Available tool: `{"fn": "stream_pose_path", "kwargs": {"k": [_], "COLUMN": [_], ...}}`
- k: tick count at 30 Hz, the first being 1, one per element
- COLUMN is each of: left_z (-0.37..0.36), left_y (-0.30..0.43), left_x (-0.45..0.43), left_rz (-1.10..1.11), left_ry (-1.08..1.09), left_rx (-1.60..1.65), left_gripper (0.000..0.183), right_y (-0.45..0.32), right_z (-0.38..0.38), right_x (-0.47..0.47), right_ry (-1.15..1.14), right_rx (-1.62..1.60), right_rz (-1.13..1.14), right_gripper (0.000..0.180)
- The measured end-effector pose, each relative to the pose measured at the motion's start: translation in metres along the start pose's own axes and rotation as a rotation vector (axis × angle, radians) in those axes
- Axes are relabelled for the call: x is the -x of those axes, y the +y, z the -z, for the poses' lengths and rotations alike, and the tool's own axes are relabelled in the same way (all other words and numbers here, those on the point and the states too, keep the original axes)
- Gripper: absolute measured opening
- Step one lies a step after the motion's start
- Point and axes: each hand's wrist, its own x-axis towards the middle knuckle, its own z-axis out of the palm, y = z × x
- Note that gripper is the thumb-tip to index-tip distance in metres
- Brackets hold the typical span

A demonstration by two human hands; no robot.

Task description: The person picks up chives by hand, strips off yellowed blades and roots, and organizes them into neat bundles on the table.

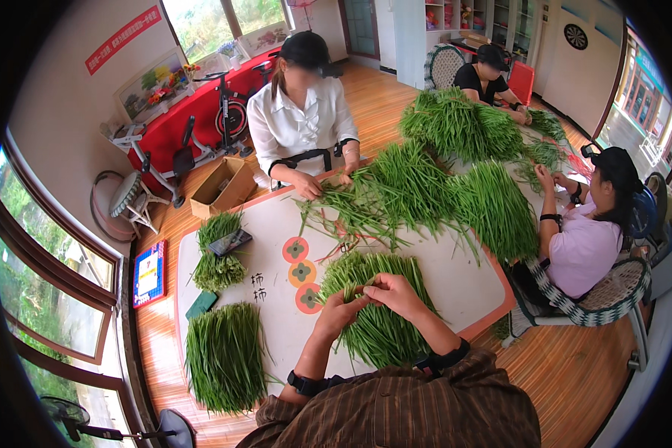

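Observation:
My left hand (pixel 339 313) and my right hand (pixel 395 294) meet fingertip to fingertip over a broad pile of long green leafy stalks (pixel 389 336), which look like garlic chives. Both hands pinch a few pale stalk ends between thumb and fingers. Most of that pile lies beneath my hands and forearms. On the left of the table lies another thick pile of the same stalks (pixel 224 358). Behind it is a smaller bundle (pixel 221 269) with a dark phone (pixel 230 242) resting on it. Red ties (pixel 341 232) lie among loose stalks farther back.
The table (pixel 291 358) has a pink edge and printed persimmons. A dark green flat object (pixel 201 304) lies at left. Across stands a person in white (pixel 308 123) handling stalks; two more people sit at right. Large stalk piles (pixel 493 210) fill the far right. A cardboard box (pixel 224 187) stands on the floor.

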Motion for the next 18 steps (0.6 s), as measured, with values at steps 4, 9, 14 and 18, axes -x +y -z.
{"fn": "stream_pose_path", "kwargs": {"k": [4,9,14,18], "left_z": [0.001,0.005,0.014,0.016], "left_y": [0.006,0.006,0.008,0.014], "left_x": [0.002,0.005,0.014,0.022], "left_rz": [-0.047,-0.012,0.062,0.040], "left_ry": [0.077,0.006,-0.010,-0.040], "left_rx": [-0.287,-0.222,-0.213,-0.277], "left_gripper": [0.016,0.017,0.017,0.017], "right_y": [-0.009,-0.016,-0.043,-0.037], "right_z": [0.008,0.012,0.016,0.017], "right_x": [0.009,0.012,0.016,0.014], "right_ry": [-0.100,-0.050,0.016,-0.149], "right_rx": [-0.063,0.104,0.597,0.785], "right_rz": [-0.114,-0.056,0.307,0.414], "right_gripper": [0.015,0.021,0.029,0.016]}}
